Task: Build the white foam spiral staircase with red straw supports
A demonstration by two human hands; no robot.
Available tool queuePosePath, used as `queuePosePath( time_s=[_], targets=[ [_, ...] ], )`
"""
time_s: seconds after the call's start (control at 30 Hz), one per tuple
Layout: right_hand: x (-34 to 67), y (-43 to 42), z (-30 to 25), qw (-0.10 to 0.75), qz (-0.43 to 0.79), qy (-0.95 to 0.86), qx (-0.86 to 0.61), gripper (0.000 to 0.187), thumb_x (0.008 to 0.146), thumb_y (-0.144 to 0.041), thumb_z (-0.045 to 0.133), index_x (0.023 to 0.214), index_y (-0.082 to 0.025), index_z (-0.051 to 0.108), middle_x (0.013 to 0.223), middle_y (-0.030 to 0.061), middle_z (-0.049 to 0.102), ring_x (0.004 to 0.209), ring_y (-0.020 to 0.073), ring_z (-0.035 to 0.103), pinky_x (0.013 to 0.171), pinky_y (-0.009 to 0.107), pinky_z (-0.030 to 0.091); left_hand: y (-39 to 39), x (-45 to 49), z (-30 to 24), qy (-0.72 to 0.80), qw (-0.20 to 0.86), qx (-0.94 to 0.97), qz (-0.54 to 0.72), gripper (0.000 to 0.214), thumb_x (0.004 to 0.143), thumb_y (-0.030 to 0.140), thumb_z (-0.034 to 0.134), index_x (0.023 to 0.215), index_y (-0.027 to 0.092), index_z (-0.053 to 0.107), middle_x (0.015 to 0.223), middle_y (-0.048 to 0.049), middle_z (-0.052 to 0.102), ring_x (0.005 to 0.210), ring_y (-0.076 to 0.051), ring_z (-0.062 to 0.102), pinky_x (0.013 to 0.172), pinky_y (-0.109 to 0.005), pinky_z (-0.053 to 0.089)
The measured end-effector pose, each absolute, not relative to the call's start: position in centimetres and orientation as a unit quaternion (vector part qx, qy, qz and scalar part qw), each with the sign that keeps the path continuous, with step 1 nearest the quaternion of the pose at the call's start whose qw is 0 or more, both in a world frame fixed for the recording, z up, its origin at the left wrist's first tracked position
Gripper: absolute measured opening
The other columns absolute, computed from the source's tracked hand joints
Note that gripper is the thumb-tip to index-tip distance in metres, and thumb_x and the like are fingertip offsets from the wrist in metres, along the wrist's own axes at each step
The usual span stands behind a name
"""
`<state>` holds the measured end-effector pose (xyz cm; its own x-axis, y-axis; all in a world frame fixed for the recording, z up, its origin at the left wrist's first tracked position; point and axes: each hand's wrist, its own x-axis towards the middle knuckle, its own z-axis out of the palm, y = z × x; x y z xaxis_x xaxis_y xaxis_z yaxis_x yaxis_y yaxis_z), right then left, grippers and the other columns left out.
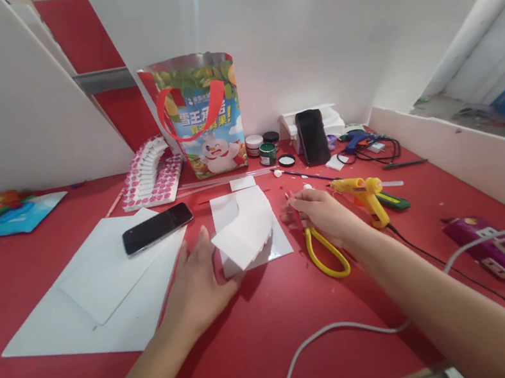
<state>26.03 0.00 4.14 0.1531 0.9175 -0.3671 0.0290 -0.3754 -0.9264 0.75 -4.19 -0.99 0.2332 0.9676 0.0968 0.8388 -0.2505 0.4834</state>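
A white curved stack of fanned, step-like pieces (248,222) stands on a white board (278,246) in the middle of the red table. My left hand (195,284) rests at the left of this stack. Its fingers and thumb are spread around the near left corner, and whether they touch it I cannot tell. To the right of the board, the fingers of my right hand (315,210) are closed around the red part of a tool with a yellow looped handle (327,254). The tool's far end is hidden by the fingers.
White sheets (91,302) with a phone (158,228) lie left. Behind stand a pink-dotted white curved piece (152,174), a printed bag (206,119), paint jars (268,153) and a dark phone (312,137). A yellow glue gun (366,195), purple power strip (492,247) and white cable (326,328) lie right.
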Motion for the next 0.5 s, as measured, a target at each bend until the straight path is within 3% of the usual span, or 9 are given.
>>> queuePosePath(
  time_s=[0.13,0.2,0.3,0.37,0.5],
  targets=[
    [26.6,-4.4,3.6,0.519,0.382,-0.489,-0.588,0.015,0.087,-0.028,0.071,0.079,-0.017,0.066,0.070,-0.0032,0.062,0.062,0.0093,0.056,0.062,0.021,0.047,-4.4,0.0,-1.2,0.599,0.176,0.758,0.189,0.090,0.081,0.050,0.064,0.156,0.012,0.035,0.163,-0.0219,0.038,0.152,-0.041,0.032,0.125,-0.059,0.023],
    [26.2,-7.4,3.6,0.508,0.372,-0.529,-0.569,0.016,0.089,-0.033,0.070,0.085,-0.018,0.067,0.064,-0.0031,0.063,0.058,0.0110,0.059,0.060,0.023,0.050,-4.7,-0.4,-0.9,0.589,0.189,0.755,0.218,0.080,0.084,0.052,0.061,0.152,0.015,0.043,0.159,-0.0196,0.045,0.151,-0.039,0.035,0.122,-0.057,0.031],
    [24.3,-10.8,3.2,0.462,0.373,-0.624,-0.509,0.009,0.093,-0.025,0.064,0.093,-0.019,0.071,0.080,0.0028,0.074,0.071,0.0148,0.072,0.066,0.024,0.057,-5.6,-0.9,0.0,0.577,0.233,0.736,0.266,0.047,0.087,0.050,0.061,0.121,0.019,0.069,0.128,-0.0138,0.068,0.126,-0.034,0.061,0.107,-0.049,0.048],
    [22.5,-11.5,2.5,0.442,0.351,-0.667,-0.487,0.010,0.092,-0.019,0.065,0.096,-0.019,0.074,0.088,0.0044,0.077,0.078,0.0152,0.074,0.071,0.024,0.058,-6.5,-1.0,0.7,0.573,0.285,0.716,0.282,0.032,0.086,0.049,0.065,0.101,0.022,0.075,0.110,-0.0092,0.071,0.107,-0.028,0.068,0.096,-0.042,0.054],
    [19.5,-10.8,1.1,0.456,0.321,-0.686,-0.467,0.011,0.090,-0.012,0.067,0.095,-0.018,0.075,0.088,0.0042,0.077,0.080,0.0140,0.073,0.074,0.021,0.057,-8.7,-0.6,1.5,0.526,0.406,0.677,0.316,0.024,0.085,0.039,0.072,0.105,0.025,0.077,0.105,-0.0046,0.072,0.089,-0.020,0.070,0.082,-0.032,0.057]
  ],
)
